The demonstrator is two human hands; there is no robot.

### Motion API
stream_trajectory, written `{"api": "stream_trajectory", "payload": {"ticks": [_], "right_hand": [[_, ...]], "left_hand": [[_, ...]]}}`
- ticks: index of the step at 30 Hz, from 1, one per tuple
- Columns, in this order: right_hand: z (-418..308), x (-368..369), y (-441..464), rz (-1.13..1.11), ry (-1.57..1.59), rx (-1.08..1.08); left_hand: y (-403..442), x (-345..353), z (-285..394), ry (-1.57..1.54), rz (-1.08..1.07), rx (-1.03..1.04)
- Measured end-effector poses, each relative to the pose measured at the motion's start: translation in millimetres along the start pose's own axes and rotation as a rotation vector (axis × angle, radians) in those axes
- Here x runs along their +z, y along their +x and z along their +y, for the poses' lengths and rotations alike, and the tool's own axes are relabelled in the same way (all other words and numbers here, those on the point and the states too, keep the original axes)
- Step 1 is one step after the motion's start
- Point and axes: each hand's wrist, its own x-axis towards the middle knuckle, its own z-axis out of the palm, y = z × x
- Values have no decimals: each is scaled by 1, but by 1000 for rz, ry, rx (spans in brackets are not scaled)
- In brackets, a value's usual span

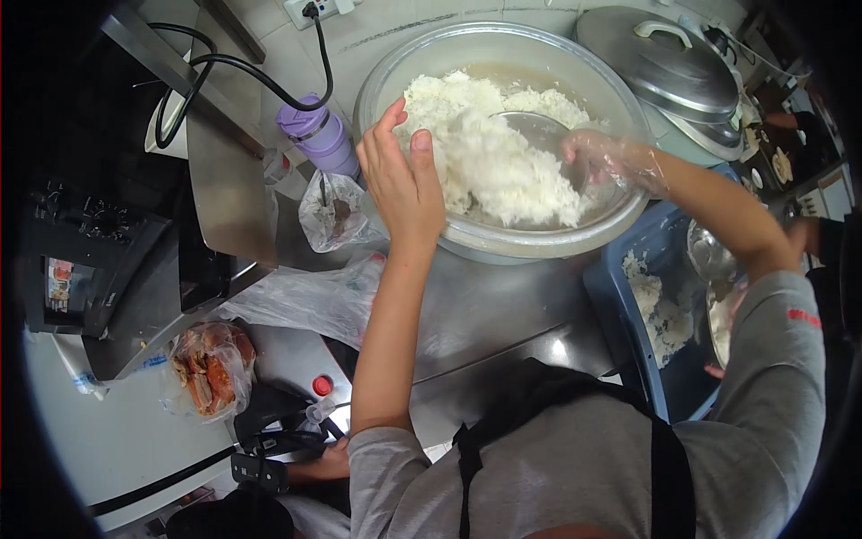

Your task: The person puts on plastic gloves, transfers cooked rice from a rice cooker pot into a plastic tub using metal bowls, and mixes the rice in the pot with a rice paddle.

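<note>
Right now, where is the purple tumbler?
In the head view, the purple tumbler is upper left of centre, just left of the large round basin and near the left hand.

- One left hand (401, 175) and one right hand (618, 162) of the wearer show, upper centre
- One large basin (521, 240), upper centre
- One purple tumbler (326, 142), upper left
- One blue tub (615, 314), right side
- One red cap (322, 385), lower left

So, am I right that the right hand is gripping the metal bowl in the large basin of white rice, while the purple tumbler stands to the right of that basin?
Not quite: the purple tumbler stands to the left of the large basin, as the head view shows. The right hand is indeed gripping the metal bowl among the white rice.
</note>
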Motion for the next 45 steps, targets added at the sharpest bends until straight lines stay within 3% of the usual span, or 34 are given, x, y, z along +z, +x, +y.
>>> {"api": "stream_trajectory", "payload": {"ticks": [2, 4, 9, 11, 14, 16, 20, 22, 25, 27, 28, 30, 32, 33, 34, 36, 40, 41, 42, 43, 44, 45], "right_hand": [[-2, -5, -2, -36, 24, -45], [-2, -10, 0, 158, 161, -62], [6, -37, 6, 218, 476, -210], [-1, -46, -18, 345, 511, -259], [7, -74, -45, 326, 698, -352], [19, -89, -75, 440, 742, -355], [73, -133, -153, 449, 731, -288], [96, -129, -206, 723, 465, -312], [144, -123, -253, 811, 260, -287], [150, -77, -275, 1188, -71, -576], [148, -68, -288, 1155, -580, -607], [191, -69, -277, 1016, -907, -761], [224, -88, -265, 653, -848, -794], [235, -70, -261, 931, -835, -794], [250, -79, -253, 933, -833, -795], [284, -104, -235, 979, -398, -748], [219, -60, -267, 1249, -674, -671], [236, -66, -262, 1314, -622, -628], [261, -77, -245, 1321, -106, -313], [260, -80, -258, 1032, 365, -138], [273, -85, -250, 1066, 544, -168], [235, -74, -258, 971, 586, -63]], "left_hand": [[0, -1, 3, 37, -10, 47], [-1, -2, 5, 74, -29, 55], [0, 1, 1, 200, -47, 122], [0, 1, 3, 242, -75, 122], [1, 2, 5, 250, -91, 105], [1, 2, 6, 232, -107, 120], [0, 2, 9, 280, -160, 103], [1, 2, 9, 311, -174, 100], [1, 4, 7, 289, -193, 90], [1, 4, 8, 298, -193, 87], [1, 4, 9, 283, -213, 91], [0, 4, 13, 244, -192, 53], [-2, 4, 16, 206, -188, 30], [-2, 4, 15, 196, -174, 17], [-2, 4, 14, 189, -158, 1], [-2, 3, 10, 224, -164, 48], [-4, 0, 14, 240, -158, 136], [-2, -2, 12, 247, -140, 133], [-2, -5, 8, 220, -101, 121], [-1, -10, 2, 202, -56, 106], [1, -14, -7, 233, -24, 97], [2, -16, -17, 197, 9, 46]]}}
